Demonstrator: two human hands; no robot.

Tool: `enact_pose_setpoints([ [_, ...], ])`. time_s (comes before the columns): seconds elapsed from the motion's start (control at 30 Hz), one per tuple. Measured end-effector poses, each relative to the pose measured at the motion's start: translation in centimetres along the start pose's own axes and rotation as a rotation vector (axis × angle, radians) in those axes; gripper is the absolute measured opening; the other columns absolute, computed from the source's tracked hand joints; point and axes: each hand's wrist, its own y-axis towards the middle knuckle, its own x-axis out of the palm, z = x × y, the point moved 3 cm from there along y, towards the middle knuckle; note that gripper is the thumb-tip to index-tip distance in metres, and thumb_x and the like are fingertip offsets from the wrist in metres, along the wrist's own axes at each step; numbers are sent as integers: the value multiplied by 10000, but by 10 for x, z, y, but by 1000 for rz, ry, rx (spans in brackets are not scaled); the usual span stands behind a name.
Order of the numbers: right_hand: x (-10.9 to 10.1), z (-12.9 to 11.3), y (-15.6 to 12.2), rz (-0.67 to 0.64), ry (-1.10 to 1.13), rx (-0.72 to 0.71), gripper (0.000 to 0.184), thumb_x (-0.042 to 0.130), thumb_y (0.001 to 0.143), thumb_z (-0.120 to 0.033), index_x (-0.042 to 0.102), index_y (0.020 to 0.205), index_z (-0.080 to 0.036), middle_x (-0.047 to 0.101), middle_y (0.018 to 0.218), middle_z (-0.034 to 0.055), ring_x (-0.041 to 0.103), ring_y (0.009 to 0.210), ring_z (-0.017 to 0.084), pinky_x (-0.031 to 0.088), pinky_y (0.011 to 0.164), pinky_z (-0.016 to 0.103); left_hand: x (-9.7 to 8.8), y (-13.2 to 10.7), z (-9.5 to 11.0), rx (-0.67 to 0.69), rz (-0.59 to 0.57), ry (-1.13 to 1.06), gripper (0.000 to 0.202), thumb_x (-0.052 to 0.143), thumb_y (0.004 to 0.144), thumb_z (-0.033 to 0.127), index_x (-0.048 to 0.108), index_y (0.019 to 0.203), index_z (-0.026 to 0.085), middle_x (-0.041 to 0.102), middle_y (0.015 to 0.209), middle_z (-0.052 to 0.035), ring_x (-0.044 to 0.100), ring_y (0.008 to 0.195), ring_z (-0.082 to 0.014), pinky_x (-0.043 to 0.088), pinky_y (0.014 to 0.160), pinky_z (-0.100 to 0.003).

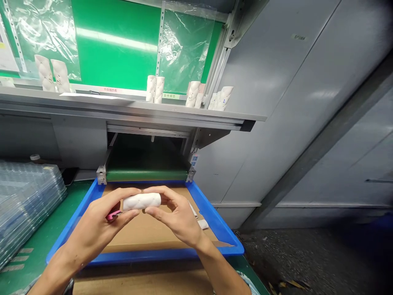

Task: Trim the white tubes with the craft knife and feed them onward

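A short white cylinder (141, 201) with a dimpled, quilted-looking surface is held level between both hands, above a blue tray (147, 256). My left hand (104, 215) grips its left end with thumb and fingers, and a small pink tool (113, 215) is tucked in the same palm. At the other end, my right hand (176, 213) pinches the cylinder between thumb and fingers. Beyond my right hand, a white piece (203, 224) lies on the tray's brown cardboard lining (147, 237), with another partly hidden behind the hand.
A green conveyor belt (147, 164) ends at the tray's far edge. Stacked clear plastic trays (27, 205) stand at the left, near a dark phone-like object (70, 176). Overhead, a metal shelf (132, 107) carries several white cylinders (192, 94). A grey wall (260, 155) rises on the right.
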Motion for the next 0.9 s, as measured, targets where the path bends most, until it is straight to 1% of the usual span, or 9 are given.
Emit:
enact_pose_setpoints([
  [0.07, 0, -1, 0, 2, -22, -15, 340, 913, 911, -393, 798, 1216, -295, 833, 1175, 25, 799, 1073, 225, 640, 968, 348, 0, 0, 0, -1, -9, -2, 273, 703, 1017, 434, 781, 1234, 288, 814, 961, 26, 650, 661, -113, 502, 609, -197],
  [0.13, -1, -2, 0, 8, -19, -35, 358, 912, 912, -391, 793, 1236, -298, 827, 1211, 27, 794, 1101, 227, 635, 994, 352, 0, 0, -1, 6, -20, 2, 257, 696, 1027, 423, 783, 1233, 297, 824, 993, 27, 685, 708, -116, 512, 637, -192],
  [0.3, -1, 1, 0, -41, 41, 59, 360, 864, 957, -439, 780, 1265, -273, 844, 1124, 39, 821, 1003, 220, 651, 912, 343, -1, -1, -2, 72, 2, -1, 247, 714, 1021, 389, 779, 1250, 322, 826, 1091, 20, 731, 839, -137, 537, 719, -194],
  [0.4, -2, -3, 0, -28, -16, -10, 309, 880, 945, -376, 797, 1227, -277, 836, 1189, 32, 805, 1088, 217, 638, 983, 336, -1, -1, -3, 36, -2, 22, 263, 692, 1029, 417, 777, 1246, 296, 806, 974, 21, 656, 691, -118, 503, 635, -201],
  [0.47, -2, -5, 0, -18, -41, -75, 335, 880, 945, -317, 785, 1265, -283, 819, 1269, 31, 781, 1174, 212, 619, 1053, 328, -1, -1, -4, 5, -13, 42, 293, 669, 1039, 460, 773, 1240, 272, 784, 907, 21, 587, 618, -112, 465, 580, -211],
  [0.63, 1, -6, -1, -24, 10, -132, 513, 875, 954, -251, 688, 1429, -297, 805, 1329, 34, 774, 1220, 193, 614, 1087, 308, -1, -1, -2, 4, -22, 36, 319, 684, 1026, 487, 765, 1259, 285, 740, 820, 44, 521, 586, -109, 431, 557, -211],
  [0.77, 1, -7, -2, -7, -55, -205, 539, 839, 968, -169, 663, 1457, -313, 795, 1337, 26, 759, 1235, 182, 597, 1114, 313, -2, 0, 0, -35, -34, 5, 320, 679, 1023, 486, 752, 1263, 287, 787, 940, 31, 557, 604, -102, 451, 562, -205],
  [0.83, 0, -8, -2, 5, -106, -245, 543, 818, 969, -129, 660, 1457, -310, 791, 1328, 25, 754, 1232, 181, 588, 1122, 318, -4, 0, 0, -38, -30, 16, 316, 677, 1022, 482, 748, 1260, 287, 775, 906, 35, 551, 594, -102, 446, 555, -205],
  [0.9, 0, -10, -2, 8, -169, -284, 523, 796, 974, -104, 665, 1439, -303, 786, 1318, 28, 747, 1233, 183, 585, 1118, 320, -4, -1, -1, -26, -12, 41, 305, 672, 1024, 481, 743, 1250, 290, 719, 800, 53, 519, 571, -107, 432, 540, -207],
])
